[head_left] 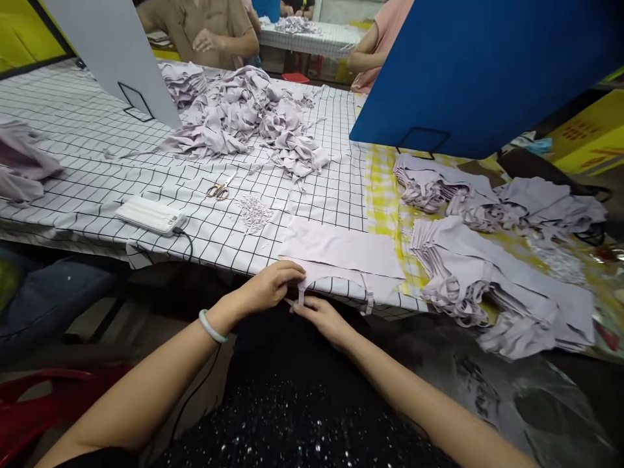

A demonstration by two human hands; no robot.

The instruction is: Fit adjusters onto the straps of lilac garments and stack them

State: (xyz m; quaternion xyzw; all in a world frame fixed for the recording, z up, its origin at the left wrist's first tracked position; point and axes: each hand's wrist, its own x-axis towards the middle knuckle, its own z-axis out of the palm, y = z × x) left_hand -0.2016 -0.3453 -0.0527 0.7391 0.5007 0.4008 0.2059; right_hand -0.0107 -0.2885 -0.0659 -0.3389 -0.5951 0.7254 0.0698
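Note:
A pale lilac garment (341, 253) lies flat at the table's near edge, its thin straps hanging over the edge. My left hand (266, 286), with a pale green bangle on the wrist, pinches the left strap at the garment's corner. Just below it, my right hand (322, 316) grips the end of the same strap. Small gold scissors (220, 190) lie further back on the checked cloth, next to a little heap of cut scraps (254, 211).
A big loose pile of lilac garments (248, 114) lies mid-table, and stacked folded ones (487, 279) sit right. A white power bank (149, 215) with a cable lies left. A blue board (482, 71) and a grey board (117, 52) stand upright. Other people work at the far side.

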